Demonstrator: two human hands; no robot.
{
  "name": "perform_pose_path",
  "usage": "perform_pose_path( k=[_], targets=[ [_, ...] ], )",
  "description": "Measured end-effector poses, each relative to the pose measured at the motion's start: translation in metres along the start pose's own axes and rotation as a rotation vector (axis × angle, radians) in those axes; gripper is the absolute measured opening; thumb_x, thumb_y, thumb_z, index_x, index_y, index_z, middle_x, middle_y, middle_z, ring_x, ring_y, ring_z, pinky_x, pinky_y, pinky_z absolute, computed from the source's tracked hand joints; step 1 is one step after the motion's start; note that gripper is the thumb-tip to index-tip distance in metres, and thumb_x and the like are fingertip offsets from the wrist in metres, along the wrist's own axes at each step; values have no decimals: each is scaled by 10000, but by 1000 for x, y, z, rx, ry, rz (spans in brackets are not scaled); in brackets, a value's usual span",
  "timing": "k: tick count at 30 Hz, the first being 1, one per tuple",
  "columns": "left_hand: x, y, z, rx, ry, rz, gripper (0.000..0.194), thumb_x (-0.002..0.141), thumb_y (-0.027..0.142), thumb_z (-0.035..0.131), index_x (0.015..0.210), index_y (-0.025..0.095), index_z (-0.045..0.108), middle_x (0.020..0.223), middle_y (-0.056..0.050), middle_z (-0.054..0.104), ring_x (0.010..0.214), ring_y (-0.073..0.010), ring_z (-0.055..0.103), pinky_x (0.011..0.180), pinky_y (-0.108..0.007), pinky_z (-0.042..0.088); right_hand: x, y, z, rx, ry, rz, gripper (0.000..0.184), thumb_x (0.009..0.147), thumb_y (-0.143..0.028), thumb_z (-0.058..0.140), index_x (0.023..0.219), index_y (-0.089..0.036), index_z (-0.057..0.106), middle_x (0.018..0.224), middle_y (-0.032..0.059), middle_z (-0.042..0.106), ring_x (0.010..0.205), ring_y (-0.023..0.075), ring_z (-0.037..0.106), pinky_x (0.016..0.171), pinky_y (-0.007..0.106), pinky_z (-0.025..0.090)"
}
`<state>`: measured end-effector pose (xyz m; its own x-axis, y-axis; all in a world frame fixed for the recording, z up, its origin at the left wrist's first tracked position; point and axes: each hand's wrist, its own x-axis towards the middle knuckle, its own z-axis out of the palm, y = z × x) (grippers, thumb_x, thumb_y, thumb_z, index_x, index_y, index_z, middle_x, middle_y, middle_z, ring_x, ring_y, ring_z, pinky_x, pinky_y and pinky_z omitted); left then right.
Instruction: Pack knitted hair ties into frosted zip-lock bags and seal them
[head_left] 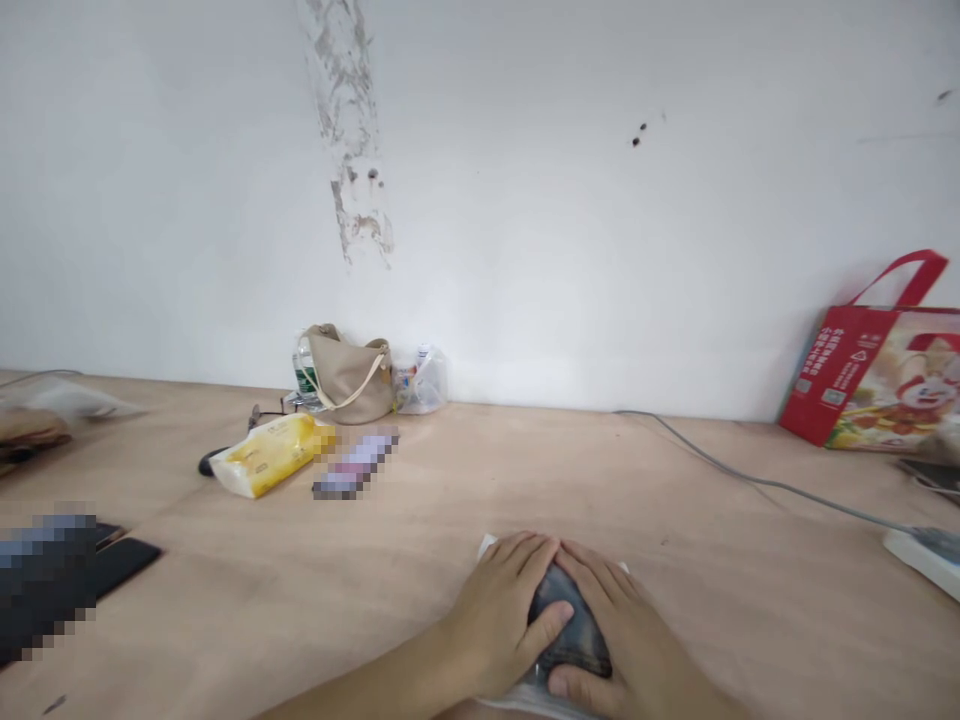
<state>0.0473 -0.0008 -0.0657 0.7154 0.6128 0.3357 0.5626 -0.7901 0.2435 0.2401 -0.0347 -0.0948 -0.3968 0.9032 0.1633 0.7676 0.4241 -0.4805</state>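
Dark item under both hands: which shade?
The dark, partly covered item is blackish blue-grey, clearest in the head view.
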Motion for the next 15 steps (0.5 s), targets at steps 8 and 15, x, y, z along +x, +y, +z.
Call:
perform_pose_path(
  k=[8,15],
  targets=[
    [-2,4,0,138,283,312,319,930,271,467,1214,146,543,1242,-111,621,1183,-247,526,993,-429,444,-2,6,1,4,14,-60,788,778,-584,602,1404,-141,421,1445,174,411,1308,346,391,1063,516,306],
    [-11,24,40,341,278,696,197,936,263,482,892,305,670,907,-28,703,818,-191,634,646,-336,515,-3,15,8,-6,60,14,644,781,-315,601,1400,-256,432,1476,79,383,1333,291,373,1096,510,266]
  ],
)
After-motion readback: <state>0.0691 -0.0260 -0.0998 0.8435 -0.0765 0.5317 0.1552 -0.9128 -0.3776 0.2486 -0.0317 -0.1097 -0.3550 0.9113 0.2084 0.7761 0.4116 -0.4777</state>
